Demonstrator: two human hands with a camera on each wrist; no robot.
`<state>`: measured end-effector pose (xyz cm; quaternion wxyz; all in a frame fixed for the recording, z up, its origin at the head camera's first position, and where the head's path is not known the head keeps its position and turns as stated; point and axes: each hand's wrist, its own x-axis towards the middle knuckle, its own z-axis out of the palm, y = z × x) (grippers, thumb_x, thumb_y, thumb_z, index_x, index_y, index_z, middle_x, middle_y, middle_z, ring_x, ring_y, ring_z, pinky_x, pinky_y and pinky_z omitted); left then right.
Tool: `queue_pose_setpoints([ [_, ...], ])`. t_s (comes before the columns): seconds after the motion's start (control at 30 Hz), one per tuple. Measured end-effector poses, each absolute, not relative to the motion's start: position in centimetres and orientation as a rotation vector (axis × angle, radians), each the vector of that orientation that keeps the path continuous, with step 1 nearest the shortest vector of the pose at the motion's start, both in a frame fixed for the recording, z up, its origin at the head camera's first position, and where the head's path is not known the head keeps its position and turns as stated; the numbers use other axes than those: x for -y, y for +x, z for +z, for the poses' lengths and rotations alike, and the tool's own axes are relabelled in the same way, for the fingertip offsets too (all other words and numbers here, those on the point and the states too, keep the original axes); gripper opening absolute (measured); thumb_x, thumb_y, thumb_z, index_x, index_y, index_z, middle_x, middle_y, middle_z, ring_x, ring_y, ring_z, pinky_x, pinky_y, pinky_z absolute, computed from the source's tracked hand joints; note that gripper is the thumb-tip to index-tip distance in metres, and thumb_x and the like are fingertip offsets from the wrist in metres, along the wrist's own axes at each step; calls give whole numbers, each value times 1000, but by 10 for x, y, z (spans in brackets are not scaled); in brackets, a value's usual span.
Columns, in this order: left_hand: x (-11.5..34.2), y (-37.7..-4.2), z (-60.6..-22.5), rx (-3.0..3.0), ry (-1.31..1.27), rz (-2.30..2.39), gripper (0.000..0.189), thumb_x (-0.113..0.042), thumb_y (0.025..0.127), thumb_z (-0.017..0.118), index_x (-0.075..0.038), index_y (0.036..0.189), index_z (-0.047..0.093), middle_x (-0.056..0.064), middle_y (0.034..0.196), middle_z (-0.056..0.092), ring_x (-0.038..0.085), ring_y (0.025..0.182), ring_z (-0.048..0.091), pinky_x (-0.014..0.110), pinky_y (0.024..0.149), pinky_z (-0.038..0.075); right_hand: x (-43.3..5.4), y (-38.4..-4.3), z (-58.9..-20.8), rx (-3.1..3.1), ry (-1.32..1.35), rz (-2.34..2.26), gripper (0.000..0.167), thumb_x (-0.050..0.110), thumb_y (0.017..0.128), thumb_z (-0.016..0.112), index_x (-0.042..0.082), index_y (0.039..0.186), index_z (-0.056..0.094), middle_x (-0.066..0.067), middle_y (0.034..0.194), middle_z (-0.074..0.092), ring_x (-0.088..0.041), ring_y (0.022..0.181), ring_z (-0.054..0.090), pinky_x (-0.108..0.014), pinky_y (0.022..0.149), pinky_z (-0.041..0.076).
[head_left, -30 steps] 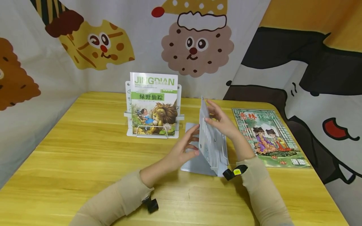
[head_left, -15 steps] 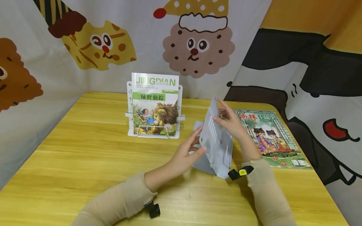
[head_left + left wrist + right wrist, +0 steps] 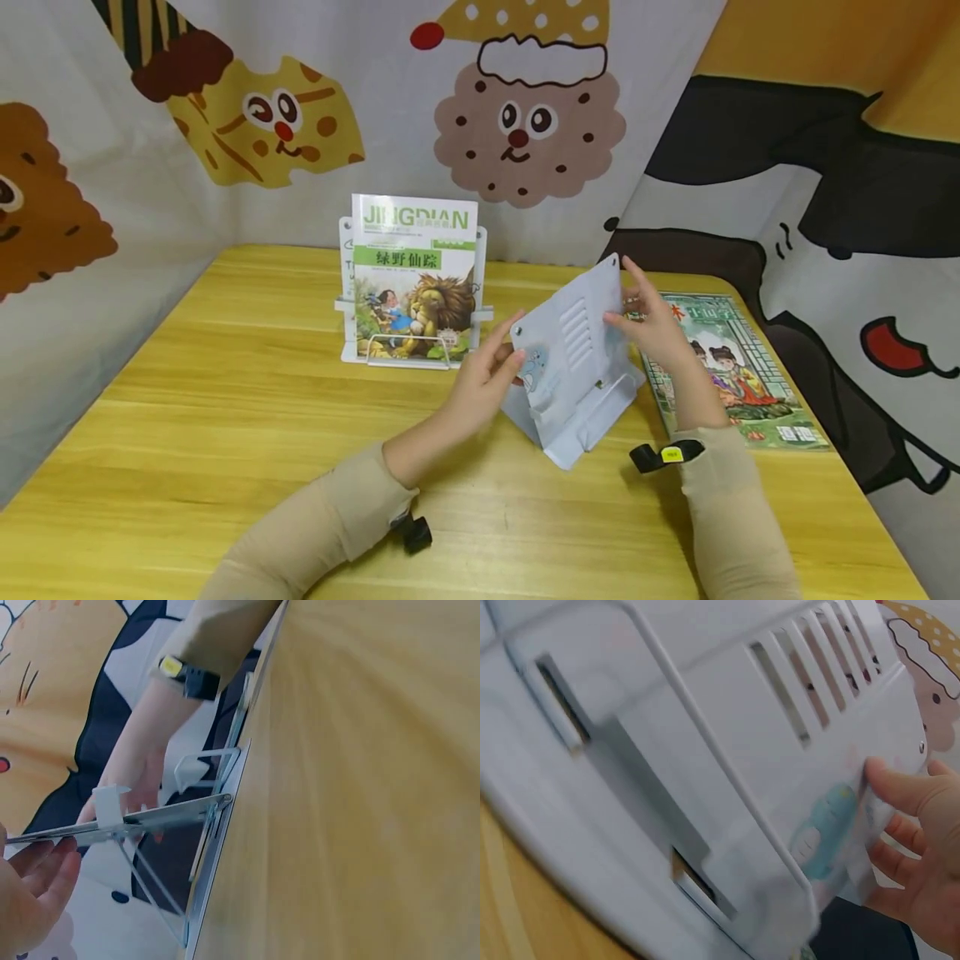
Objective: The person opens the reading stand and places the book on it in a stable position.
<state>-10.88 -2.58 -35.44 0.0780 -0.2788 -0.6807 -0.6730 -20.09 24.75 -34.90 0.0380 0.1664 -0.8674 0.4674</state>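
A pale grey metal book stand [image 3: 555,333] stands on the table in front of me, its slotted back panel tilted on a flat base. A cartoon is printed on the panel's lower left. My left hand [image 3: 483,375] pinches the panel's left edge, thumb in front and fingers behind. At the other edge, my right hand [image 3: 660,321] grips the upper right part, with its thumb on the front face. In the left wrist view, the panel appears edge-on, with thin wire struts [image 3: 154,881] behind it. The right wrist view shows the slots and the wire page holder [image 3: 720,765] close up.
A second white stand [image 3: 348,333] at the back of the table holds an upright book [image 3: 412,283] with a lion on its cover. On the right lies a green magazine [image 3: 750,367], partly covered by my right arm. A printed curtain [image 3: 390,108] hangs behind the wooden table [image 3: 225,400].
The book stand has turned so its slotted front shows more to me, and it has shifted right, nearer the magazine. Both hands have moved right with it, keeping their holds.
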Motion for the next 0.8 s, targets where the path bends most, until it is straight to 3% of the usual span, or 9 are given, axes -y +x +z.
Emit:
queue_pose_setpoints([
  [0.1, 27, -117, -354, 2053, -781, -1944, 48, 7, 96, 48, 6, 143, 36, 24, 67, 58, 38, 65, 60, 45, 62, 55, -260, -206, -357, 2691, 491, 1383, 89, 0, 89, 66, 24, 155, 12, -23, 118, 49, -34, 97, 53, -22, 65, 48],
  [0.17, 27, -126, -360, 2070, -743, -1894, 49, 6, 97, 48, 3, 144, 36, 17, 57, 50, 31, 56, 54, 37, 55, 53, -268, -209, -362, 2710, 481, 1350, 93, 2, 88, 68, 29, 155, 9, -21, 116, 50, -30, 93, 54, -22, 62, 48],
  [0.27, 27, -140, -372, 2080, -707, -1842, 52, 3, 97, 50, -2, 146, 35, 7, 51, 37, 19, 47, 41, 26, 44, 39, -276, -210, -367, 2735, 467, 1305, 100, 7, 86, 71, 35, 154, 4, -18, 111, 50, -25, 87, 54, -24, 60, 47],
  [0.37, 26, -154, -381, 2068, -707, -1822, 52, -1, 97, 53, -7, 147, 37, 2, 51, 35, 13, 44, 32, 23, 40, 29, -282, -206, -367, 2753, 429, 1282, 104, 11, 85, 73, 40, 153, 0, -15, 106, 48, -23, 83, 53, -25, 58, 45],
  [0.63, 28, -184, -377, 2091, -728, -1653, 50, -2, 94, 60, -11, 141, 48, 2, 55, 46, 13, 44, 36, 24, 41, 33, -290, -197, -366, 2711, 378, 1369, 107, 11, 84, 74, 46, 151, -1, -15, 107, 45, -21, 66, 49, -27, 50, 42],
  [0.8, 31, -200, -371, 2228, -728, -1562, 62, -1, 89, 66, -14, 145, 43, 4, 62, 58, 13, 46, 43, 25, 44, 38, -289, -199, -368, 2666, 332, 1396, 107, 9, 82, 76, 45, 151, 4, -15, 109, 44, -17, 61, 50, -27, 49, 45],
])
